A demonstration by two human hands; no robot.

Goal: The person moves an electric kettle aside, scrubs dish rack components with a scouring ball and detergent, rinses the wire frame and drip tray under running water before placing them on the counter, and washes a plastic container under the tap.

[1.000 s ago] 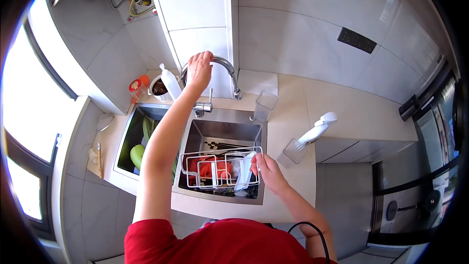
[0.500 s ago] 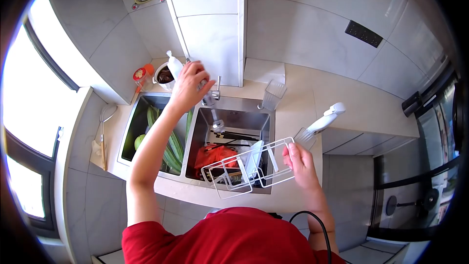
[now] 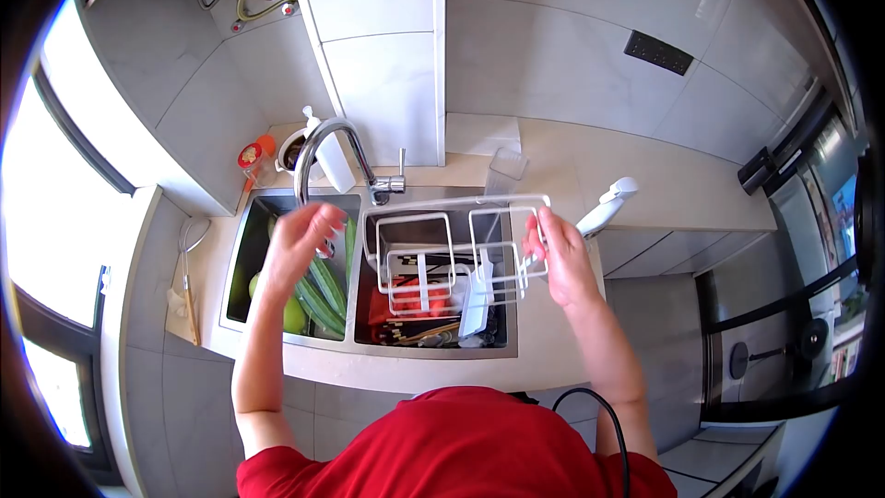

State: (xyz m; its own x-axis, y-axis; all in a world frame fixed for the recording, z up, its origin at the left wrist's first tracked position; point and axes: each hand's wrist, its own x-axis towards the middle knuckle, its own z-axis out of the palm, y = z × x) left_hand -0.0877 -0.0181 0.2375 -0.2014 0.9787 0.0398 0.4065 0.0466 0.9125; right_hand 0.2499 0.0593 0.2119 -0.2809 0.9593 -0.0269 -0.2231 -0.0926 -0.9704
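My right hand (image 3: 567, 263) is closed on the right end of a white wire rack (image 3: 422, 288), which it holds up over the right sink basin (image 3: 369, 318). My left hand (image 3: 300, 240) is over the left basin, its fingers loosely bent and apart. It overlaps the lower end of the chrome faucet (image 3: 343, 124); whether they touch is unclear. Long green gourds (image 3: 318, 293) and a round green fruit (image 3: 295, 315) lie in the left basin. Beneath the rack, the right basin contains a red item (image 3: 376, 306), chopsticks and a pale blue-white piece (image 3: 476, 304).
Behind the sink stand a white bottle (image 3: 334, 164), a pot (image 3: 293, 149) and a red-lidded jar (image 3: 249, 157). A clear container (image 3: 505, 171) and a white handle (image 3: 608, 205) are to the right. A whisk (image 3: 189, 281) lies on the left edge.
The faucet spout has swung from the right basin to the left one. My left hand has come down and left from the faucet. The rack has risen and turned more level.
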